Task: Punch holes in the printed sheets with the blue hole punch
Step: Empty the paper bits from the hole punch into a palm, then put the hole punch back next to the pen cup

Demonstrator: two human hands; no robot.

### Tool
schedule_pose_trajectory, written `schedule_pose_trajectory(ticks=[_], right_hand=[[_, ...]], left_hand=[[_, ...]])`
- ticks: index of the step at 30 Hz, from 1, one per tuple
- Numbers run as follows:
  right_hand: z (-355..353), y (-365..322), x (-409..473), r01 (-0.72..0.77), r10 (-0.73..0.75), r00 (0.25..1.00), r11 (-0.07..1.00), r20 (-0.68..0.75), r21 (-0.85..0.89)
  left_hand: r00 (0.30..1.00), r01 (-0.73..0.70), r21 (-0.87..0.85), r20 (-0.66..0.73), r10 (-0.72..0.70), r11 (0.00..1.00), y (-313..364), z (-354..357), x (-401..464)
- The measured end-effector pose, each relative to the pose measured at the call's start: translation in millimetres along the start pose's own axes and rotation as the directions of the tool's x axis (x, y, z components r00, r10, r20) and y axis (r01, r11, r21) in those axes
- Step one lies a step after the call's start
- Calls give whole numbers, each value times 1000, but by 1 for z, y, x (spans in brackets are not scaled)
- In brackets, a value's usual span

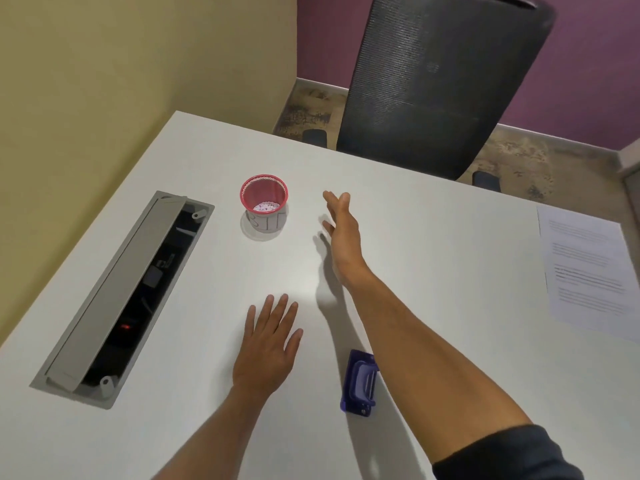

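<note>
The blue hole punch (359,382) lies on the white table (450,244) near the front, partly under my right forearm. The printed sheets (585,271) lie flat at the table's right edge. My left hand (268,344) rests palm down on the table, fingers spread, to the left of the punch and holding nothing. My right hand (343,233) is stretched out over the middle of the table, fingers straight and empty, to the right of a red mesh cup (265,206).
The red mesh cup holds small paper bits and has a white label. An open grey cable hatch (121,296) is set into the table at the left. A black mesh office chair (436,84) stands behind the far edge.
</note>
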State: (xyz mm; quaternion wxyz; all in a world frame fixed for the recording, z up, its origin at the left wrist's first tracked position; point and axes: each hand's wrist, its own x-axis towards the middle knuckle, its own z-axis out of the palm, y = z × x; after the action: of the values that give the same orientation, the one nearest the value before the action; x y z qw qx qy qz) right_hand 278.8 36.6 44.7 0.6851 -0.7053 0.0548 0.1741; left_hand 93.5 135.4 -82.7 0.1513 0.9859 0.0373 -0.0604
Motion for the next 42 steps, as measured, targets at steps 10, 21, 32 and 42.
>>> schedule_pose_trajectory(ticks=[10, 21, 32, 42], right_hand=[[-131, 106, -112, -80, 20, 968, 969, -251, -232], [-159, 193, -202, -45, -177, 978, 342, -112, -939], [-160, 198, -209, -104, -204, 965, 277, -164, -955], [-154, 206, -200, -87, -220, 964, 258, -147, -962]], left_hand=[[995, 23, -219, -86, -43, 975, 32, -18, 1], [945, 323, -639, 263, -196, 699, 131, -18, -45], [882, 423, -794, 250, -399, 436, 68, -56, 0], [761, 440, -763, 36, -648, 474, -29, -87, 77]])
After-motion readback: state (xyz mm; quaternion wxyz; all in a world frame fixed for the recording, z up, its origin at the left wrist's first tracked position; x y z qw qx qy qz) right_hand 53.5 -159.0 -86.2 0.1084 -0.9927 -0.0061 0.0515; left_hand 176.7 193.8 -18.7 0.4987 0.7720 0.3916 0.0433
